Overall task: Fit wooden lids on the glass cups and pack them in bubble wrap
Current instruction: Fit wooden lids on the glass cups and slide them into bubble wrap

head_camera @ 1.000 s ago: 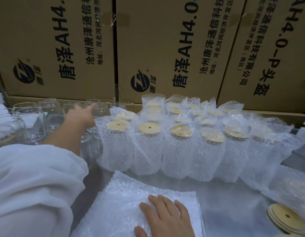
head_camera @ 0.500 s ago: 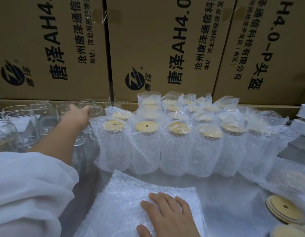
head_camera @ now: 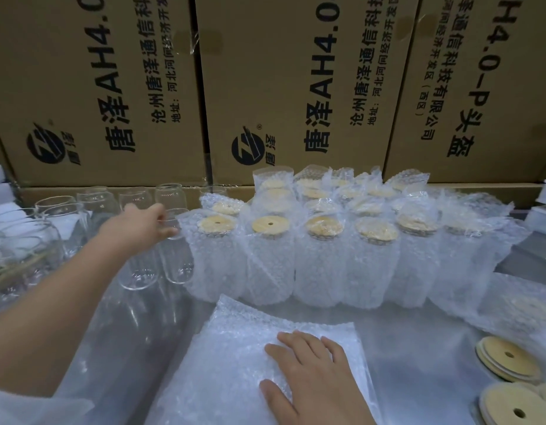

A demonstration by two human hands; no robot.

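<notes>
Left hand (head_camera: 136,223) is out over the back-left part of the desk (head_camera: 418,342), fingers and thumb curled on the rim of a glass cup (head_camera: 175,250). The cup is upright and lidless, touching the leftmost of the wrapped cups (head_camera: 320,265).

Right hand (head_camera: 314,372) lies palm down with fingers straight and slightly spread. It presses on the bubble wrap sheets (head_camera: 231,342) at the middle of the near edge and grips nothing.

The wrapped cups stand in several rows across the middle and back of the desk. Each is upright in bubble wrap with a wooden lid on top, and the front row is the clearest.

Bare cups (head_camera: 66,222) cluster along the left edge, upright and lidless. Loose wooden lids (head_camera: 509,361) are stacked at the near right corner, each with a small hole. One more bubble-wrapped item (head_camera: 523,305) lies just behind them near the right edge; I can't tell what's in it.

Cardboard boxes (head_camera: 296,87) stand along the back edge. My white sleeve (head_camera: 26,406) shows at the near left corner.
</notes>
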